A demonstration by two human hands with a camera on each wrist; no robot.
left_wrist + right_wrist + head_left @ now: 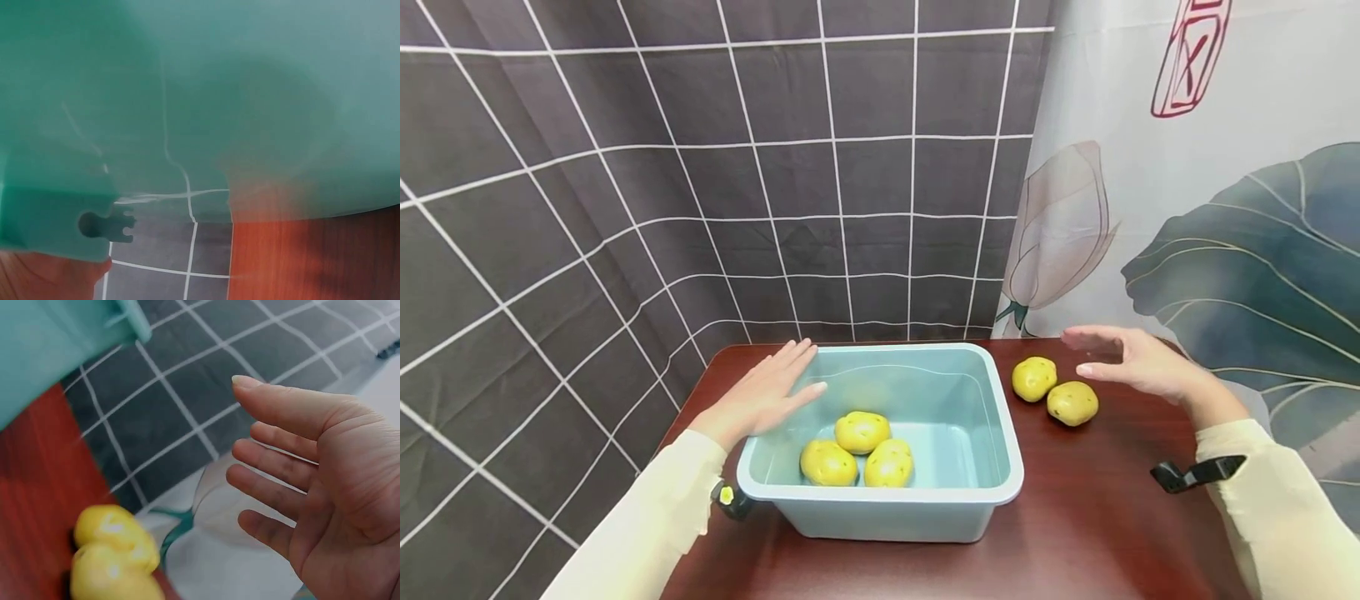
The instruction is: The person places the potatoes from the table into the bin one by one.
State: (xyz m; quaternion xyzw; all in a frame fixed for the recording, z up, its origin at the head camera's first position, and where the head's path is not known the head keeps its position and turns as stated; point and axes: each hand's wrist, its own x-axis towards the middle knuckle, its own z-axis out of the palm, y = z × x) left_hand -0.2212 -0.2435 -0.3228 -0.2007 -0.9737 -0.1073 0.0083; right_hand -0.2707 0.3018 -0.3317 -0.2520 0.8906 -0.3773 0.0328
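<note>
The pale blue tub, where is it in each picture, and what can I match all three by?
Head: the tub sits lower middle, on the table.
Left wrist: the tub, looking greener, fills the upper part.
Right wrist: part of the tub shows in the upper left corner.
Shared landmark: the white-lined dark curtain, behind the tub, then bottom middle, then upper middle.

Your left grip, fingers straight, is at the left rim of the tub, where three potatoes lie bunched. Your right grip hovers near two more potatoes on the table. A checked curtain hangs behind.
</note>
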